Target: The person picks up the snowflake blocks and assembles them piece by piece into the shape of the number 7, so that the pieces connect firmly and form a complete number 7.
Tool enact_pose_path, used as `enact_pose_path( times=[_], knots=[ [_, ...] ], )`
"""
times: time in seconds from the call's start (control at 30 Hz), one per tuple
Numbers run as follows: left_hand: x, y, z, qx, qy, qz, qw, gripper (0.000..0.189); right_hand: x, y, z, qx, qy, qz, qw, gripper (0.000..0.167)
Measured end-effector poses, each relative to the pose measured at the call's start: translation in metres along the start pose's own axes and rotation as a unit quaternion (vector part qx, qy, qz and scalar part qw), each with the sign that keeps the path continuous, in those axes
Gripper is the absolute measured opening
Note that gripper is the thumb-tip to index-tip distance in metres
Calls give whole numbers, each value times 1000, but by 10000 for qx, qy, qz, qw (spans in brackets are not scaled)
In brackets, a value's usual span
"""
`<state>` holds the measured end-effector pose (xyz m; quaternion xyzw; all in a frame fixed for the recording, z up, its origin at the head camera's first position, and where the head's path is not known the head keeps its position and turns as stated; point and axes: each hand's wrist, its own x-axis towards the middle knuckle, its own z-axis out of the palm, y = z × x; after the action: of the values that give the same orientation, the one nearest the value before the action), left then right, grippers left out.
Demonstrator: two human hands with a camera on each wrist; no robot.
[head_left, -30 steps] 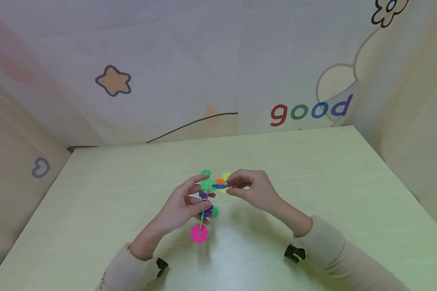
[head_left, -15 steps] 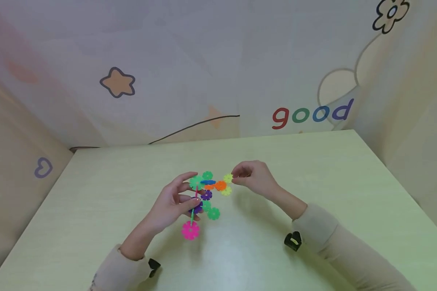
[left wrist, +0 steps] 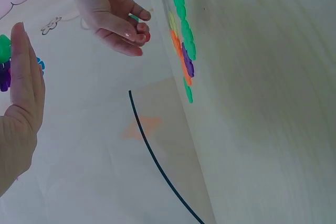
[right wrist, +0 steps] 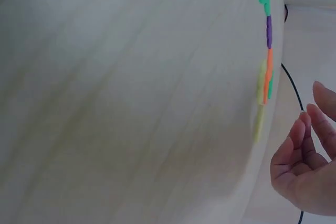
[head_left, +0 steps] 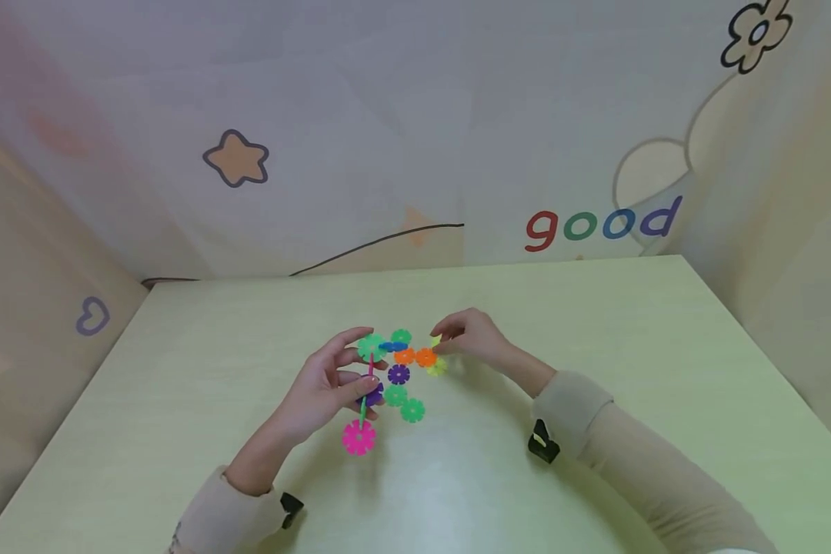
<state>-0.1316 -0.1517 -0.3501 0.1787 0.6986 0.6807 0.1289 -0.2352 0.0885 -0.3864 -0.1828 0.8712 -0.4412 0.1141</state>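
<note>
In the head view my left hand (head_left: 322, 392) holds a joined piece of notched plastic discs between thumb and fingers. It includes a green disc (head_left: 370, 347), a purple disc (head_left: 374, 391), a pink disc (head_left: 358, 437) and a blue disc (head_left: 392, 347) seen edge-on. Beyond it a second group lies flat on the table, with orange (head_left: 425, 357), yellow (head_left: 438, 367), purple (head_left: 398, 374) and green (head_left: 412, 410) discs. My right hand (head_left: 476, 332) hovers over the yellow end, its fingers loosely bent. Nothing shows between those fingers in the right wrist view, where the hand (right wrist: 304, 166) stands apart from the discs.
A pale wooden table (head_left: 561, 477) spreads under both arms. Printed cloth (head_left: 360, 138) walls it off at the back and sides. A black clip-like piece (head_left: 543, 442) hangs below the right sleeve, and another (head_left: 291, 509) below the left.
My right hand has let go of the blue disc, which stays on the held piece. My left hand has drawn that piece left, uncovering the flat group. The right hand has shifted over the yellow discs.
</note>
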Motion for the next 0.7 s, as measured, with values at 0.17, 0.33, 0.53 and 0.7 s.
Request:
enact_pose_path(
  times=[0.17,0.33,0.53,0.7],
  knots=[
    [0,0,0,-4,-9,-74,10000,61,11,4,7,-432,-154,375,9982,29],
    [-1,2,1,-26,1,-109,9999,61,19,8,12,-797,-309,681,9940,30],
    [-1,2,0,-27,0,-73,10000,61,22,10,18,-1149,-555,603,9900,29],
    [0,2,1,-14,-26,-46,10000,62,21,5,21,-1246,-441,560,9896,26]
  ],
)
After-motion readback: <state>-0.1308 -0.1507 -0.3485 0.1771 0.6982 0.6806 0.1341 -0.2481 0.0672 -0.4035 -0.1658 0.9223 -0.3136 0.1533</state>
